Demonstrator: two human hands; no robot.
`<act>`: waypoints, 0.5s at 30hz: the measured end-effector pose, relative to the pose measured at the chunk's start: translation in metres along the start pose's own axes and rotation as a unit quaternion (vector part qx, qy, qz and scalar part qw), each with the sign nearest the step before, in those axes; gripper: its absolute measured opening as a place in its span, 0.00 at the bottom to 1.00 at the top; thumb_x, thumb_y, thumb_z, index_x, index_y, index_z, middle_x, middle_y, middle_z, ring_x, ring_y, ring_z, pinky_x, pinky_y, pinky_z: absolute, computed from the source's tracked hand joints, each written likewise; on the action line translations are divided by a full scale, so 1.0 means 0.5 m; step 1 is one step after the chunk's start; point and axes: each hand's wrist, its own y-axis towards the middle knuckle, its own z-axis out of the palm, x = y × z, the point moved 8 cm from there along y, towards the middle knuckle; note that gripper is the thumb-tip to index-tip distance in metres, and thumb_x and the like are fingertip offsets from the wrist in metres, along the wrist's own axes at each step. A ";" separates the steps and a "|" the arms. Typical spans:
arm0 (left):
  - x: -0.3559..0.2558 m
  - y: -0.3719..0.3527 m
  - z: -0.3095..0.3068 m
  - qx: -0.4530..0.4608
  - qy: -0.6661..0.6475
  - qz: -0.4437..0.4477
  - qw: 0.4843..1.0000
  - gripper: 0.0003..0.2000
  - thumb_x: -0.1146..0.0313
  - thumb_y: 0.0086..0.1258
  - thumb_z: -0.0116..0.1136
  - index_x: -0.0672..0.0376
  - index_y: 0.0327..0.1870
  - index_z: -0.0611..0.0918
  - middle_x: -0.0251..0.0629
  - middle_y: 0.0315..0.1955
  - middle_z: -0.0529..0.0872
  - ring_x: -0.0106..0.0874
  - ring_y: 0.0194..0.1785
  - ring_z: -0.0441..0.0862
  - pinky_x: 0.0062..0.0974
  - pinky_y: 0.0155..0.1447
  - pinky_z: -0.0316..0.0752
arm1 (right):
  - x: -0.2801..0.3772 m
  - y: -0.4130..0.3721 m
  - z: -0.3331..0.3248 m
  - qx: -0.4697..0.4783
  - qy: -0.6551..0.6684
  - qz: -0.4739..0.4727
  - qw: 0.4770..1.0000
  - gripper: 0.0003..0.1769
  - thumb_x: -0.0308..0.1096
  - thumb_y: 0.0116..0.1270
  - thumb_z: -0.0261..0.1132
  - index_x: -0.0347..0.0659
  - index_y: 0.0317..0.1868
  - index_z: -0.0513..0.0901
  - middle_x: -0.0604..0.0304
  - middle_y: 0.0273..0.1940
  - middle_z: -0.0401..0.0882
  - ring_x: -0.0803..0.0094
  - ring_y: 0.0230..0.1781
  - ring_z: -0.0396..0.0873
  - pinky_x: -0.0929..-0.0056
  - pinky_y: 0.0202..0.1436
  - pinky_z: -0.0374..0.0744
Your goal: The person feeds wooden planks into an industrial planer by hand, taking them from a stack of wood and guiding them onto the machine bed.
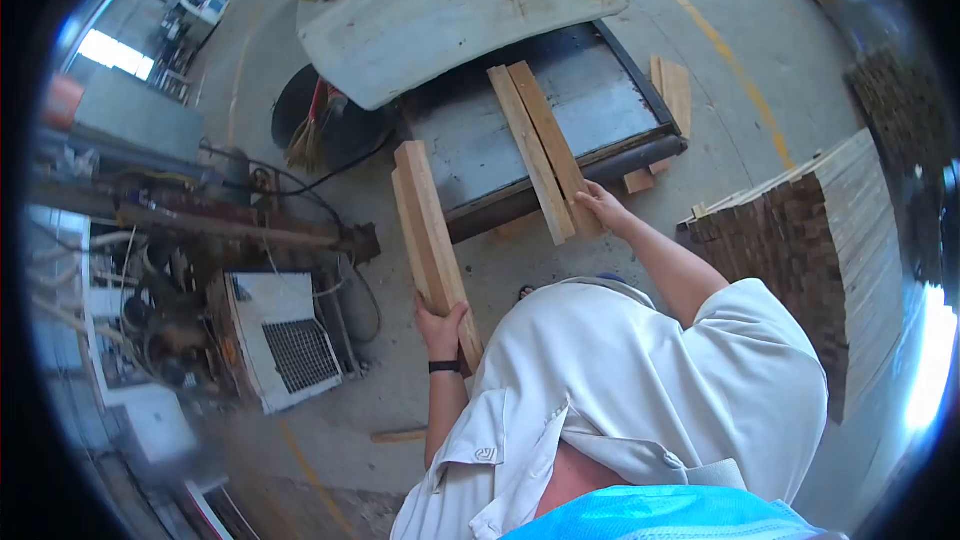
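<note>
Wood strips are being handled in both hands. The left hand is closed around a stack of strips at nine o'clock, its long axis pointing between eleven and twelve. The right hand touches a strip pair on the counter at one o'clock, pointing to eleven; its grip's closure cannot be told. Moving either would call for level support.

Grated white unit near pipes and cables, dark bucket with a straw brush inside.
</note>
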 end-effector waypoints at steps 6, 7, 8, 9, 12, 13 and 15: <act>-0.051 0.158 0.063 0.057 0.161 0.012 0.985 0.56 0.53 0.43 0.79 0.65 0.75 0.59 0.63 0.61 0.71 0.56 0.66 0.68 0.44 0.70 0.64 | 0.026 0.007 -0.056 -0.157 0.018 -0.048 0.986 0.29 0.50 0.73 0.62 0.38 0.65 0.75 0.58 0.56 0.81 0.72 0.55 0.77 0.72 0.61 0.72; -0.056 0.177 0.080 0.068 0.179 -0.002 0.982 0.57 0.51 0.43 0.78 0.63 0.75 0.58 0.62 0.60 0.71 0.56 0.65 0.69 0.45 0.70 0.65 | 0.056 -0.002 -0.060 -0.166 0.019 -0.045 0.985 0.29 0.50 0.73 0.62 0.38 0.65 0.75 0.58 0.56 0.81 0.72 0.55 0.77 0.72 0.61 0.72; -0.069 0.189 0.098 0.075 0.179 0.001 0.981 0.57 0.51 0.43 0.78 0.63 0.75 0.58 0.62 0.60 0.71 0.56 0.65 0.69 0.45 0.70 0.65 | 0.076 -0.005 -0.059 -0.157 0.027 0.003 0.987 0.29 0.50 0.72 0.62 0.38 0.65 0.75 0.57 0.54 0.81 0.73 0.54 0.77 0.72 0.61 0.73; -0.082 0.197 0.110 0.069 0.229 0.001 0.971 0.58 0.49 0.43 0.78 0.62 0.76 0.58 0.62 0.59 0.72 0.55 0.64 0.69 0.45 0.70 0.65 | 0.075 -0.001 -0.061 -0.145 0.036 0.051 0.987 0.29 0.51 0.71 0.63 0.38 0.64 0.76 0.57 0.53 0.82 0.73 0.53 0.77 0.72 0.60 0.73; -0.118 0.221 0.150 0.061 0.301 0.003 0.952 0.58 0.48 0.43 0.77 0.60 0.76 0.57 0.61 0.58 0.72 0.54 0.63 0.69 0.46 0.69 0.64 | 0.050 0.010 -0.049 -0.020 0.230 0.135 0.964 0.30 0.52 0.68 0.65 0.39 0.62 0.76 0.55 0.52 0.81 0.69 0.52 0.79 0.69 0.60 0.75; -0.125 0.226 0.162 0.054 0.323 0.005 0.945 0.58 0.47 0.44 0.76 0.59 0.77 0.56 0.60 0.57 0.71 0.53 0.62 0.69 0.47 0.68 0.64 | 0.043 0.000 -0.062 -0.020 0.228 0.139 0.963 0.30 0.52 0.68 0.65 0.39 0.62 0.76 0.55 0.52 0.81 0.69 0.52 0.79 0.69 0.60 0.75; -0.140 0.232 0.188 0.035 0.339 0.007 0.940 0.58 0.48 0.45 0.76 0.58 0.77 0.54 0.61 0.58 0.70 0.54 0.63 0.68 0.48 0.68 0.64 | 0.067 -0.022 -0.067 0.038 0.316 0.055 0.946 0.31 0.48 0.66 0.68 0.40 0.63 0.74 0.52 0.54 0.80 0.62 0.53 0.80 0.63 0.60 0.76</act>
